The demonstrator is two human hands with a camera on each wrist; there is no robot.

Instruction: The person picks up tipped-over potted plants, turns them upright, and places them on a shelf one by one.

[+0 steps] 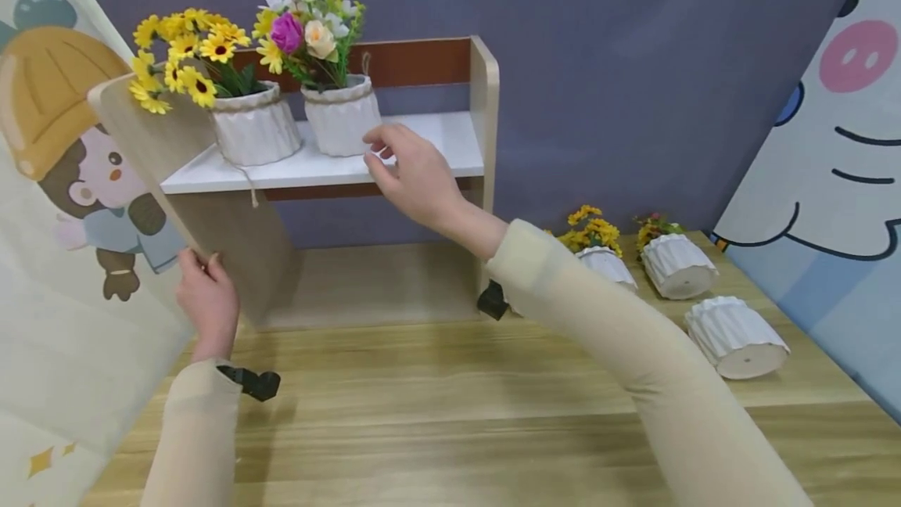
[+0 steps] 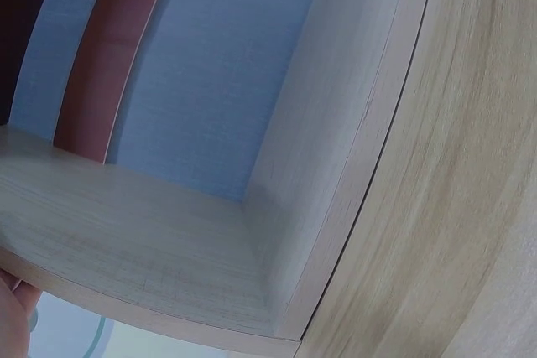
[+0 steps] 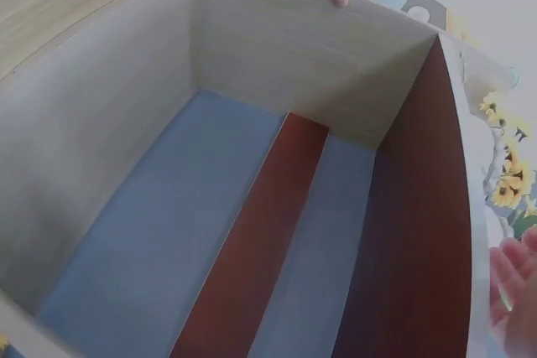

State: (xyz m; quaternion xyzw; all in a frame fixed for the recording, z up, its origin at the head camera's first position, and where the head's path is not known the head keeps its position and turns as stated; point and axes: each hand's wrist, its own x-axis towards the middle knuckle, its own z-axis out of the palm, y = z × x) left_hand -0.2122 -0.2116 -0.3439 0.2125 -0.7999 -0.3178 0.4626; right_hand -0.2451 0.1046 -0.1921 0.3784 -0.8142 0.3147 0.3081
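Note:
A small wooden desk shelf (image 1: 486,108) stands on the table, with a white upper board (image 1: 436,149). On that board are two white pleated pots: the left pot (image 1: 256,131) holds yellow daisies (image 1: 184,49), the right pot (image 1: 342,120) mixed artificial flowers (image 1: 310,30). My right hand (image 1: 420,174) is beside the right pot, its fingers loosely bent and grasping nothing; whether the fingertips touch the pot I cannot tell. Lower down, my left hand (image 1: 209,300) grips the front edge of the shelf's left side panel (image 2: 159,320), thumb inside, as the right wrist view shows.
Right of the shelf, a white pot (image 1: 737,337) lies tipped on the wood-grain table (image 1: 436,413). Behind it are a tilted pot (image 1: 679,266) with reddish flowers and another pot (image 1: 607,264) with yellow flowers, partly hidden by my right arm. Cartoon-printed panels flank the table.

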